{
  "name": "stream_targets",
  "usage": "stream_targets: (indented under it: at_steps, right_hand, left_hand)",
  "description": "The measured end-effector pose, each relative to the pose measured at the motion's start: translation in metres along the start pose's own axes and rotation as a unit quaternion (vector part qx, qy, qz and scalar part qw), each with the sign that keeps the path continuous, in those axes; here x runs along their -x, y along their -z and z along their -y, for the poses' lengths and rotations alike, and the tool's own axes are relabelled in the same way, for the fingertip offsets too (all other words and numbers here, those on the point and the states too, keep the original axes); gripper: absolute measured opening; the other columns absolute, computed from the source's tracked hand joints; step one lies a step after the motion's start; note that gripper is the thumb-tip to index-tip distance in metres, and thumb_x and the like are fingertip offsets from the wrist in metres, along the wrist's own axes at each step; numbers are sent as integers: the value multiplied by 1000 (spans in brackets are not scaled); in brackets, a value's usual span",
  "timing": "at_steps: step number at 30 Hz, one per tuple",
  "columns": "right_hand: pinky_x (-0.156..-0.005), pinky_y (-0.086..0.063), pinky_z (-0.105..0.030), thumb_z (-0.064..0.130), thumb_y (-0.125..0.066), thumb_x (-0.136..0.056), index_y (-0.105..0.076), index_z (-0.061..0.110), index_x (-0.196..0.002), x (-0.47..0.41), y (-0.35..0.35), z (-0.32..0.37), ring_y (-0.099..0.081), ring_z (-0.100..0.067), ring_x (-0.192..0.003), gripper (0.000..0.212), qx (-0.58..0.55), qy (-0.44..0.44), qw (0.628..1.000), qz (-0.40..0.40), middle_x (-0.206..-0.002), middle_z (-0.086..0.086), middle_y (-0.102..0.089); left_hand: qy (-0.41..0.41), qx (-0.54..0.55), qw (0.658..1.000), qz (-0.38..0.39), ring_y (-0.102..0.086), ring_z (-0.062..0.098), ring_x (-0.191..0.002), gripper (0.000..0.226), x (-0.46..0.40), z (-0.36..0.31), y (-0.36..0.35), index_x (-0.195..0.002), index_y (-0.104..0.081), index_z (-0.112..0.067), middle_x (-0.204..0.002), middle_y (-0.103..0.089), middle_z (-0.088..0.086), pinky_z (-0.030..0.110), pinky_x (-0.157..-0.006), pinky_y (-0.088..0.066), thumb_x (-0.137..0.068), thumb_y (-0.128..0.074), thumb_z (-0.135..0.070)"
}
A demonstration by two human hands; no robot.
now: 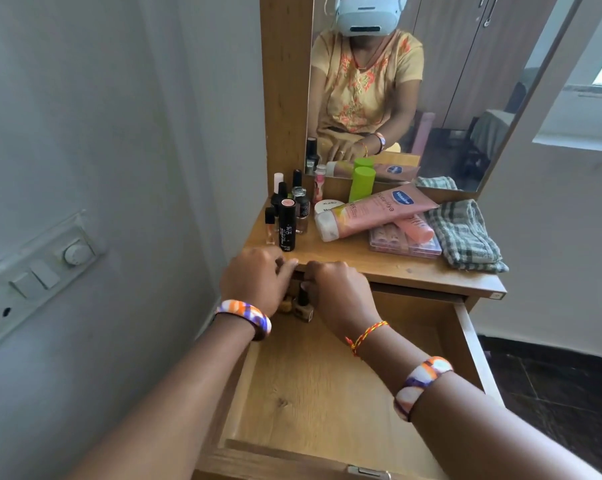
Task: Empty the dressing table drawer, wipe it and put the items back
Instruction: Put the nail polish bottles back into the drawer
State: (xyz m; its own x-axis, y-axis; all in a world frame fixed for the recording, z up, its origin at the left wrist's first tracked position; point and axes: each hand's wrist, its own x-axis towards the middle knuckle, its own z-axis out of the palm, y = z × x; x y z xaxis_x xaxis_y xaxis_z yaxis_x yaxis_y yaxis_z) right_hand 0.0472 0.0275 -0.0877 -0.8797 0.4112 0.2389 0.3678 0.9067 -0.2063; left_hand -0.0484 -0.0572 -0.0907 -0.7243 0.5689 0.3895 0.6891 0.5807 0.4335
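Wooden pull-out drawer (327, 386) is looking nearly bare (cosmetics waiting above); both hands are apparently pinching small amber bottles (303, 306) at its back — left hand (254, 282), right hand (341, 292).

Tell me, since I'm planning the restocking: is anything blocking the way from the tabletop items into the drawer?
Nothing visible does. The drawer is pulled open, its floor bare except two small bottles at the back-left corner, where both hands are.

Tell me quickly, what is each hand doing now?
Left hand: fingers curled on small bottles at the drawer's back; grip cannot be told.
Right hand: the same, cannot be told.
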Motion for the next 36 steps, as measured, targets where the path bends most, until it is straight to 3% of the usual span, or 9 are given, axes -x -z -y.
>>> stream_targets:
  at_steps: [2, 5, 8, 11, 16, 20, 26, 31, 36]
  right_hand:
    - [-63, -42, -26, 21, -50, -94, -61, 16, -109, -11, 19, 2, -66, -26, -86, 19, 8, 5, 999, -47, -96, -8, -68]
    - [-63, -52, -28, 24, -54, -91, -67, 18, -99, -42, 47, 0, -66, -24, -78, 16, -54, -18, 991, -117, -91, -6, -70]
    - [-68, -53, -30, 14, -57, -88, -70, 16, -93, -82, 68, -8, -64, -24, -79, 15, -128, -40, 979, -155, -88, -10, -70]
    - [-78, -50, -31, 4, -52, -84, -72, 5, -98, -120, 80, -14, -64, -29, -90, 24, -138, -31, 980, -143, -94, -16, -71]
    - [-87, -51, -30, 7, -53, -86, -69, 3, -107, -175, 65, -22, -63, -33, -102, 28, -115, -20, 988, -97, -106, -19, -69]
    - [-74, -45, -22, 10, -58, -86, -65, 2, -112, -199, 50, -23, -62, -30, -101, 28, -82, -25, 996, -28, -111, -17, -65]
    - [-71, -43, -23, 3, -57, -86, -65, -1, -107, -205, 38, -22, -63, -30, -98, 23, -91, -37, 995, -3, -107, -18, -64]
    - [-61, -38, -21, 2, -59, -84, -64, 2, -92, -200, 47, -22, -57, -25, -82, 9, -123, -40, 990, -57, -89, -13, -56]
    - [-61, -37, -18, 4, -59, -84, -72, -1, -95, -189, 71, -21, -57, -17, -81, 17, -186, -42, 971, -143, -91, -12, -68]
  left_hand:
    - [-18, 28, 997, -64, -53, 17, -69, 27, -14, -9, 18, -94, -70, -11, -81, -66, 5, 17, -48, -27, -90, -56, -34]
    - [-19, 83, 985, -150, -63, 23, -84, 23, -49, -22, 43, -106, -68, -11, -96, -69, 7, 24, -62, -42, -90, -56, -23]
    - [11, 102, 988, -113, -66, 24, -90, 21, -94, -27, 54, -105, -69, -13, -101, -71, 6, 31, -75, -53, -89, -59, -23]
    - [29, 81, 993, -84, -67, 27, -94, 19, -134, -25, 47, -100, -72, -12, -104, -71, 9, 34, -84, -54, -89, -59, -21]
    - [81, 7, 996, -22, -66, 29, -82, 19, -187, -12, 18, -97, -71, -6, -98, -71, 13, 31, -70, -52, -85, -61, -16]
    - [91, -14, 995, 29, -55, 23, -70, 20, -200, -2, 2, -99, -70, -4, -97, -69, 13, 27, -63, -43, -86, -65, -18]
    - [92, 15, 995, 39, -67, 27, -83, 16, -200, 10, -2, -96, -72, -4, -95, -71, 14, 26, -66, -45, -84, -64, -12]
    - [72, 71, 994, -44, -68, 29, -89, 16, -190, 5, 16, -93, -74, -3, -98, -72, 16, 25, -71, -46, -85, -62, -10]
    - [28, 123, 981, -146, -67, 25, -92, 23, -174, -10, 48, -100, -73, -5, -103, -71, 13, 24, -78, -47, -90, -53, -13]
